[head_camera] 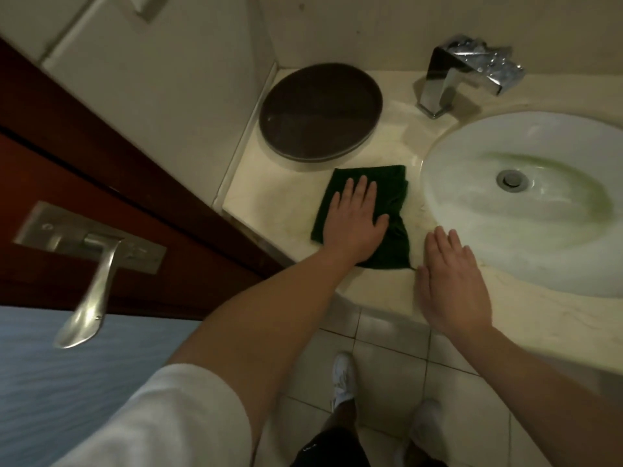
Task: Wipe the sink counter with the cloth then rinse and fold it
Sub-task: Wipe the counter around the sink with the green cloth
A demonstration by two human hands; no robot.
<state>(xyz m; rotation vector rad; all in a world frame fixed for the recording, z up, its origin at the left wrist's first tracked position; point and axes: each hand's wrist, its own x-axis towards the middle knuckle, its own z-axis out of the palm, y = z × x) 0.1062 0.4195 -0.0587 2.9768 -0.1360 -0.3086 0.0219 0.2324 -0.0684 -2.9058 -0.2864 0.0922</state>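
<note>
A dark green cloth point(392, 210) lies folded flat on the cream marble counter point(276, 203), left of the white oval sink point(526, 203). My left hand point(354, 217) presses flat on the cloth with straight fingers. My right hand point(448, 278) rests flat on the bare counter just right of the cloth, near the sink's rim, holding nothing. A greenish stain shows in the basin around the drain point(511, 179).
A round dark brown tray point(320, 111) sits at the counter's back left corner. A chrome faucet point(468, 72) stands behind the sink. A brown door with a metal lever handle point(91, 288) is at left. Tiled floor and white shoes point(344, 379) are below.
</note>
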